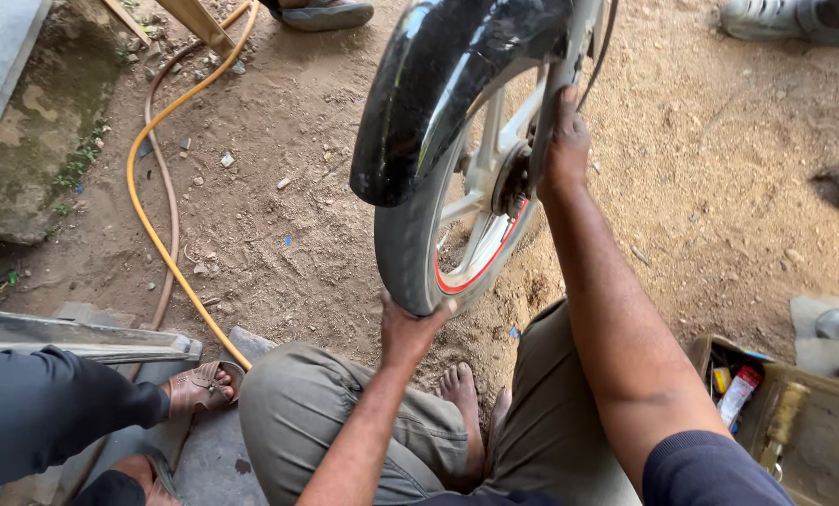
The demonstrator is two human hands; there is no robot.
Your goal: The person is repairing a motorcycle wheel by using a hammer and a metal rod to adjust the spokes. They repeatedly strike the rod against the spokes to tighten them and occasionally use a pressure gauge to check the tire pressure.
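My left hand [408,330] gripped the tyre [402,245] from below; my right hand [566,141] clasped the fork leg [552,103] near the hub [511,180]. The wheel sat mounted, mudguard [429,84] on; I judged the work unfinished.

Both arms reach forward from where the person squats, knees spread wide and bare feet [464,398] tucked between them. The left arm runs out short and low, elbow bent, its hand [410,330] cupped upward with the fingers curled in a firm grip. The right arm stretches long and nearly straight, higher and farther out, its hand [566,142] closed tight, knuckles up, wrist level.
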